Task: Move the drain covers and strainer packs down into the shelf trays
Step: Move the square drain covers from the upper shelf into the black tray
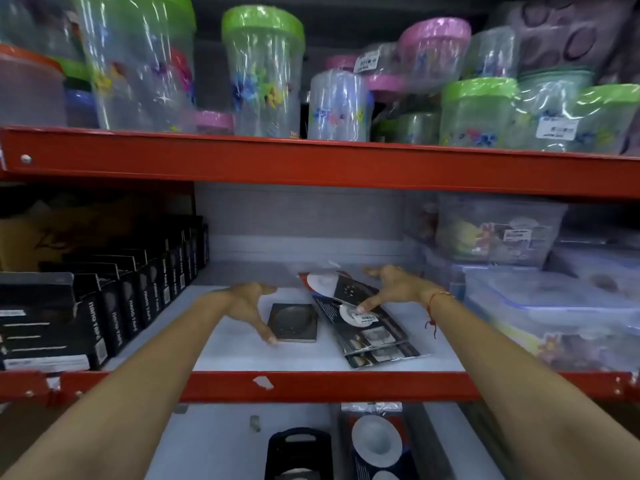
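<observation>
A square metal drain cover [293,322] lies flat on the white middle shelf [235,351]. My left hand [247,304] hovers just left of it, fingers spread, fingertips at its near left corner. To the right lies a stack of strainer packs [372,336] in dark card sleeves, with a second square drain cover [349,290] tilted on top. My right hand [394,285] is open over this stack, thumb touching the top pack. Below, on the lower shelf, another strainer pack [375,441] and a black tray [299,448] show.
Rows of black boxes [104,306] fill the shelf's left side. Clear lidded plastic containers [554,306] are stacked at the right. Red shelf beams [311,386] run along the front edges. Plastic jars with green and pink lids [263,71] crowd the shelf above.
</observation>
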Motion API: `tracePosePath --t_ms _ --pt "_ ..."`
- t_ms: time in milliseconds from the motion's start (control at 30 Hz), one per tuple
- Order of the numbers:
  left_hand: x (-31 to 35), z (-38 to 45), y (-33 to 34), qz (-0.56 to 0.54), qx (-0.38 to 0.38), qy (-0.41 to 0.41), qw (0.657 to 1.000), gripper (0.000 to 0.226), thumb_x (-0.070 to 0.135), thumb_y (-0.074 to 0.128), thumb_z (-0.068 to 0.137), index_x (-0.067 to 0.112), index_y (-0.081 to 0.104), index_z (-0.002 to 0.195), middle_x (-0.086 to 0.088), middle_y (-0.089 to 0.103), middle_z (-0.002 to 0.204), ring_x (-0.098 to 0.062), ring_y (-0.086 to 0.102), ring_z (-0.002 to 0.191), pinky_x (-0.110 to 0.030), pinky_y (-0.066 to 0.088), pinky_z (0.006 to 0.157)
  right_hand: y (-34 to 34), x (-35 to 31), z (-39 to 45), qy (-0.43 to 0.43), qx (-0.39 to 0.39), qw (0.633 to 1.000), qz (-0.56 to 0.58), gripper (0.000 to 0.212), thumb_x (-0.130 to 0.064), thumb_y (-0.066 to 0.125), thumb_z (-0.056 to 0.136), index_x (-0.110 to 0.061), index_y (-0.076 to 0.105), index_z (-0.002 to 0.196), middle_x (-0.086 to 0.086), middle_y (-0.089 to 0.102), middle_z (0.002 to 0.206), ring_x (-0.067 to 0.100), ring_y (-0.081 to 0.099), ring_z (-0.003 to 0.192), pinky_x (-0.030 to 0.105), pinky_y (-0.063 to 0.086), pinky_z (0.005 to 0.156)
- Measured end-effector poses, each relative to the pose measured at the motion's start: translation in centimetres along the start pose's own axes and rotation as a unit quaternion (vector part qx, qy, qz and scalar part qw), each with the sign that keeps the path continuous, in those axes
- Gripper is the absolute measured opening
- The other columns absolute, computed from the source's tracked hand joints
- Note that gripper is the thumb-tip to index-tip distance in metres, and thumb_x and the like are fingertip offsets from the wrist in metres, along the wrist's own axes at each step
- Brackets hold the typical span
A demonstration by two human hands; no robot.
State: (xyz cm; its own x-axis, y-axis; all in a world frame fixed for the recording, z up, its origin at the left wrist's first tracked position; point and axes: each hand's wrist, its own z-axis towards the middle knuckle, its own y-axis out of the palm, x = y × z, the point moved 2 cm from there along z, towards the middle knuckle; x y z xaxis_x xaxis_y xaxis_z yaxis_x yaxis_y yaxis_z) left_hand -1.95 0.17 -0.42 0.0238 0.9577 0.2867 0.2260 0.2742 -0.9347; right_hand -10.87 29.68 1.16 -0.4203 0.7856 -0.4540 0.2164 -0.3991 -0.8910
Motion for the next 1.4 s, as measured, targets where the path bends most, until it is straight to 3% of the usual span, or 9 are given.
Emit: tracePosePath --t_ms 200,333,533,667,833,1033,1133,1267,1400 --pt "-2.4 2.7 1.2 -0.052 -0.027 -0.017 0.998 0.132 0.052 0.09 0.044 0.024 0.02 0.153 0.012 0.021 0.157 -0.01 0.021 0.144 -0.022 0.017 0.116 0.5 0.7 2.1 0.046 -0.057 0.997 0.014 0.109 -0.046 0.084 0.064 -0.017 0.023 0.151 0.003 0.024 0.157 0.025 0.022 0.145 0.038 0.02 0.118" --pt "-3.3 3.6 1.2 -0.087 -0.038 0.003 0.996 0.132 0.054 0.091 0.037 0.023 0.03 0.15 0.015 0.027 0.154 -0.004 0.027 0.14 -0.023 0.019 0.117 0.7 0.7 2.5 0.053 -0.082 0.995 0.023 0.091 -0.039 0.083 0.068 -0.007 0.04 0.141 0.008 0.043 0.148 0.025 0.039 0.137 0.033 0.025 0.113" --pt "-3.8 4.0 1.2 -0.104 -0.032 0.021 0.994 0.136 0.058 0.089 0.032 0.026 0.03 0.15 0.016 0.031 0.153 -0.003 0.028 0.139 -0.024 0.02 0.117 0.3 0.7 3.1 0.049 -0.047 0.997 0.031 0.092 -0.04 0.086 0.064 -0.008 0.044 0.139 0.004 0.048 0.144 0.023 0.045 0.132 0.034 0.03 0.113" --pt "-4.6 3.8 1.7 -0.139 -0.005 0.032 0.99 0.127 0.053 0.091 0.036 0.024 0.037 0.147 0.016 0.041 0.147 -0.002 0.036 0.134 -0.021 0.024 0.114 -0.2 -2.3 3.3 0.001 0.011 0.999 0.032 0.074 -0.044 0.084 0.063 -0.013 0.058 0.125 -0.004 0.065 0.121 0.021 0.058 0.117 0.032 0.04 0.107" --pt "-5.1 3.2 2.3 -0.18 0.021 0.053 0.982 0.108 0.031 0.094 0.051 0.017 0.041 0.144 0.008 0.051 0.139 0.001 0.045 0.123 -0.015 0.031 0.101 1.3 -9.7 4.2 -0.081 -0.002 0.996 0.048 0.09 -0.049 0.084 0.06 -0.013 0.049 0.134 -0.005 0.064 0.126 0.015 0.058 0.115 0.033 0.038 0.108" --pt "-5.8 2.5 2.5 -0.183 0.051 0.064 0.98 0.096 0.035 0.092 0.051 0.025 0.049 0.135 0.013 0.056 0.129 -0.001 0.045 0.124 -0.017 0.033 0.098 6.7 -13.1 5.4 -0.077 -0.073 0.99 0.098 0.094 -0.056 0.081 0.06 -0.016 0.047 0.138 -0.001 0.053 0.141 0.02 0.055 0.123 0.04 0.042 0.107" --pt "-6.0 2.7 2.6 -0.19 0.056 0.075 0.977 0.081 0.03 0.092 0.053 0.027 0.056 0.126 0.017 0.058 0.121 -0.001 0.048 0.119 -0.016 0.034 0.095 8.5 -12.5 5.8 -0.055 -0.101 0.984 0.136 0.073 -0.048 0.083 0.063 -0.017 0.058 0.125 -0.001 0.067 0.118 0.016 0.065 0.105 0.037 0.054 0.093" --pt "-6.3 2.9 2.7 -0.212 0.052 0.083 0.972 0.079 0.03 0.093 0.051 0.029 0.059 0.123 0.019 0.06 0.119 0.0 0.052 0.116 -0.02 0.038 0.099 8.4 -11.5 5.9 -0.058 -0.079 0.993 0.064 0.062 -0.048 0.083 0.063 -0.018 0.063 0.113 -0.002 0.071 0.109 0.013 0.065 0.099 0.033 0.05 0.096" --pt "-6.5 3.2 2.8 -0.225 0.032 0.095 0.969 0.102 0.036 0.095 0.043 0.031 0.051 0.135 0.018 0.059 0.129 0.003 0.049 0.123 -0.024 0.036 0.11 8.1 -10.4 6.0 -0.044 -0.102 0.994 -0.014 0.107 -0.058 0.083 0.05 -0.015 0.045 0.14 -0.004 0.048 0.145 0.016 0.049 0.127 0.033 0.035 0.111"
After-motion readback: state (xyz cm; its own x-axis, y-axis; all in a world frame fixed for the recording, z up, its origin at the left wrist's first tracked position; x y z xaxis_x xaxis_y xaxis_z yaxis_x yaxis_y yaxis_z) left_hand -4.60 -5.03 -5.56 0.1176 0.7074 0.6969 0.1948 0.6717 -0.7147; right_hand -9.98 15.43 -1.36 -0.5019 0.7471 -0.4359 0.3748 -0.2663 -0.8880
